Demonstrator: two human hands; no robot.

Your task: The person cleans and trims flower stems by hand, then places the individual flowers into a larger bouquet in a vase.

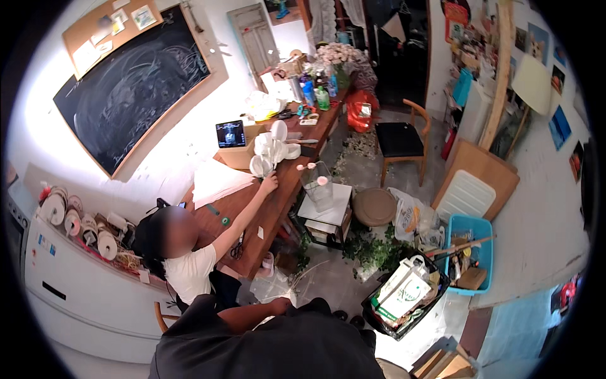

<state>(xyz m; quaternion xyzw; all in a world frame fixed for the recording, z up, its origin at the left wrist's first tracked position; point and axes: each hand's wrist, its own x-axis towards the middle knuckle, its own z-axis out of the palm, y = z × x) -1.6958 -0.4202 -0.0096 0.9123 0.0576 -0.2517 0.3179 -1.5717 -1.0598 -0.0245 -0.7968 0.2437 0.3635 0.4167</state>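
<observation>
My left hand [280,307] is low in the view, in front of my dark shirt; its fingers look bent, and what they hold, if anything, cannot be made out. My right hand is out of view. Before me, a seated person in a white top reaches over the wooden table [253,222] and grips the stems of a bunch of white flower-like pieces [272,149]. This bunch stands beside a cardboard box [236,156] with a lit tablet [230,134] on it. Scissors [236,248] and a green tape roll [226,221] lie on the tabletop, near white paper sheets [218,182].
A glass vase [322,196] with pink flowers stands on a small white-topped stand [338,213], next to a round stool [374,207]. Leafy greenery [378,251] lies on the floor. A black-lined bin [440,293], a blue crate [487,256] and a wooden chair [400,142] stand to the right.
</observation>
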